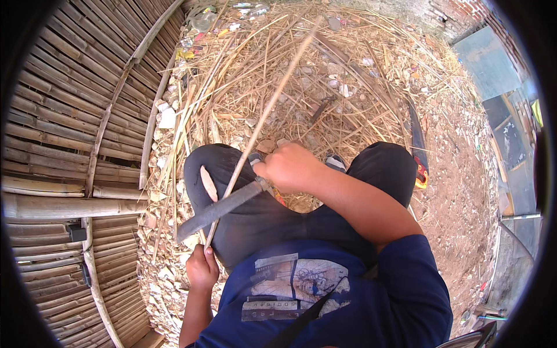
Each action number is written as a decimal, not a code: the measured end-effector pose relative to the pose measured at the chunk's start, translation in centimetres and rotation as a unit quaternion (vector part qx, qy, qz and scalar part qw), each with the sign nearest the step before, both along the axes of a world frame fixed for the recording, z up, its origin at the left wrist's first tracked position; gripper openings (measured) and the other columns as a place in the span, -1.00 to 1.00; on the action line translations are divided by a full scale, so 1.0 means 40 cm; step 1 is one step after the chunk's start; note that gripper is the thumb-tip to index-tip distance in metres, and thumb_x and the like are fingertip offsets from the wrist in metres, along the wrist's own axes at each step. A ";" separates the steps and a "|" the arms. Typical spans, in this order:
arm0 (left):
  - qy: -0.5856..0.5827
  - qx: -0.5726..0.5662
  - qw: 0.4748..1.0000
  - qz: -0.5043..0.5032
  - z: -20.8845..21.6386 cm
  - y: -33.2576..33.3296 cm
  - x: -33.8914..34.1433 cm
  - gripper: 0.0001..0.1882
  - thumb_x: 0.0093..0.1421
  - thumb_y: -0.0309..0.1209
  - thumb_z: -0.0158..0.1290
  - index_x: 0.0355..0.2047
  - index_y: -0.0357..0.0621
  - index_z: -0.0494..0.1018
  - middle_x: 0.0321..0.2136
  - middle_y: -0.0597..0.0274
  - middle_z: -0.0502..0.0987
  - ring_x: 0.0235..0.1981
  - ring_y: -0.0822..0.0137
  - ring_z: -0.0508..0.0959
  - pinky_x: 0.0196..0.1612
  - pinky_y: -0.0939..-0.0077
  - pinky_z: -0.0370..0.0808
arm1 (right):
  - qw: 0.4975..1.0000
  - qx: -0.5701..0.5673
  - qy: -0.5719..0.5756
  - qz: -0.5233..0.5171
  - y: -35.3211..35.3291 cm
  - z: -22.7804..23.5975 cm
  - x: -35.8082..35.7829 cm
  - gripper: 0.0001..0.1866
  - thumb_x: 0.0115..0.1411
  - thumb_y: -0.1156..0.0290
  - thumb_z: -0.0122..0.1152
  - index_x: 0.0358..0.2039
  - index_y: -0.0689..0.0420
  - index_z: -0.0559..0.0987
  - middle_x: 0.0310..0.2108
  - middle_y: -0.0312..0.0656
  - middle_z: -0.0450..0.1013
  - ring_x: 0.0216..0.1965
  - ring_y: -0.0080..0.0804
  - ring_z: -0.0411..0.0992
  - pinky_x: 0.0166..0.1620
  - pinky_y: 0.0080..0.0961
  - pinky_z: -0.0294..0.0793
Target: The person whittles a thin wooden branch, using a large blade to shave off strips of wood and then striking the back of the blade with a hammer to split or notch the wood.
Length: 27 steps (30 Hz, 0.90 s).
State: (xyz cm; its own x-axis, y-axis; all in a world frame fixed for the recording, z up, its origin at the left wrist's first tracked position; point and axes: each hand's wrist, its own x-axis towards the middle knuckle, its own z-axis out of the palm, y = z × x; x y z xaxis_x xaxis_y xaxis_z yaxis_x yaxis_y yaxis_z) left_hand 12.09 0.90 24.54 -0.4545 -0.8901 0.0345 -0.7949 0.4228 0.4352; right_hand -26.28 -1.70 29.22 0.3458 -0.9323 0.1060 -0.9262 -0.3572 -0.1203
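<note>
My left hand (pixel 202 267) is closed around the lower end of a long thin bamboo strip (pixel 272 101), which slants up and away to the right over the ground. In my right hand (pixel 286 168) is the handle of a machete (pixel 217 211), mostly hidden by my fist. Its dark, broad blade points left and toward me, crossing the strip a little above my left hand. Whether the edge touches the strip I cannot tell. On my left thigh lies a pale, leaf-shaped piece (pixel 208 184), close to the blade.
Loose bamboo strips and straw (pixel 360 93) cover the ground ahead, mixed with stones and litter. A slatted bamboo wall (pixel 64 133) stands close on the left. Beside my right knee lies a long dark tool (pixel 416 130) with an orange-red end. Grey-blue panels (pixel 487 64) lean at the right.
</note>
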 end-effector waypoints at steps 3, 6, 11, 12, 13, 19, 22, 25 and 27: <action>0.003 -0.010 1.000 -0.004 -0.005 -0.017 -0.001 -0.60 0.47 -0.23 -0.22 -0.43 -0.27 0.33 -0.72 -0.16 0.38 -0.66 -0.26 0.46 -0.56 -0.01 0.33 | 0.985 0.093 -0.144 -0.032 -0.017 -0.023 -0.048 -0.78 0.04 0.46 0.25 -0.25 0.02 0.63 -0.49 -0.17 0.59 -0.40 -0.11 0.60 -0.30 -0.19 0.57; 0.020 -0.001 1.000 0.011 -0.025 -0.011 -0.006 -0.61 0.47 -0.24 -0.20 -0.44 -0.27 0.34 -0.71 -0.17 0.38 -0.64 -0.26 0.47 -0.54 0.00 0.34 | 0.953 0.131 -0.229 -0.146 -0.033 0.001 -0.108 -0.66 0.00 0.43 0.30 -0.14 0.04 0.67 -0.42 -0.05 0.60 -0.33 -0.01 0.60 -0.23 -0.13 0.58; 0.037 0.054 0.997 0.029 -0.013 0.003 0.002 -0.63 0.46 -0.25 -0.14 -0.43 -0.27 0.35 -0.66 -0.14 0.44 -0.63 -0.21 0.47 -0.50 0.00 0.38 | 0.956 0.045 -0.232 -0.174 -0.017 0.013 -0.138 -0.68 -0.02 0.38 0.34 -0.19 0.09 0.62 -0.40 -0.01 0.59 -0.27 0.07 0.58 -0.23 -0.03 0.55; 0.044 0.074 0.996 0.031 -0.002 0.004 0.004 -0.61 0.47 -0.23 -0.15 -0.44 -0.27 0.34 -0.67 -0.12 0.42 -0.65 -0.16 0.46 -0.51 0.03 0.37 | 0.959 0.050 -0.224 -0.168 -0.011 0.013 -0.135 -0.68 -0.02 0.38 0.35 -0.19 0.10 0.61 -0.41 -0.02 0.59 -0.28 0.06 0.58 -0.24 -0.04 0.55; 0.067 0.100 0.993 0.016 0.014 0.003 0.007 -0.59 0.48 -0.21 -0.16 -0.45 -0.26 0.34 -0.68 -0.09 0.41 -0.66 -0.10 0.44 -0.52 0.07 0.36 | 0.964 0.031 -0.218 -0.151 -0.006 0.010 -0.128 -0.66 -0.03 0.37 0.37 -0.17 0.07 0.61 -0.40 -0.03 0.59 -0.29 0.04 0.59 -0.25 -0.07 0.56; 0.153 0.270 0.950 -0.017 0.037 0.003 0.048 -0.48 0.52 -0.11 -0.20 -0.50 -0.25 0.31 -0.72 0.05 0.35 -0.66 0.17 0.36 -0.50 0.24 0.33 | 0.988 0.020 -0.148 -0.047 0.008 0.022 -0.085 -0.61 -0.08 0.37 0.42 -0.16 -0.02 0.60 -0.41 -0.11 0.58 -0.37 -0.05 0.59 -0.31 -0.16 0.56; 0.104 0.226 0.968 -0.030 0.035 -0.003 0.037 -0.50 0.52 -0.14 -0.20 -0.50 -0.26 0.31 -0.71 0.03 0.35 -0.67 0.12 0.37 -0.50 0.22 0.33 | 0.985 0.052 -0.140 -0.084 -0.007 0.008 -0.103 -0.67 -0.09 0.38 0.42 -0.23 0.00 0.62 -0.46 -0.11 0.57 -0.39 -0.03 0.59 -0.32 -0.16 0.55; 0.073 0.191 0.979 -0.009 0.027 0.006 0.024 -0.54 0.50 -0.18 -0.19 -0.46 -0.29 0.35 -0.69 -0.06 0.39 -0.65 -0.03 0.43 -0.49 0.16 0.36 | 0.955 0.087 -0.249 -0.134 -0.044 -0.032 -0.177 -0.80 -0.03 0.37 0.40 -0.34 0.05 0.63 -0.55 -0.05 0.54 -0.42 0.01 0.58 -0.33 -0.13 0.53; 0.057 0.196 0.979 0.021 0.028 0.018 0.015 -0.55 0.49 -0.18 -0.17 -0.43 -0.30 0.38 -0.68 -0.10 0.42 -0.63 -0.09 0.47 -0.48 0.13 0.38 | 0.958 0.074 -0.232 -0.148 -0.038 -0.028 -0.171 -0.78 -0.02 0.35 0.40 -0.31 0.04 0.64 -0.55 -0.05 0.54 -0.43 0.00 0.58 -0.33 -0.14 0.53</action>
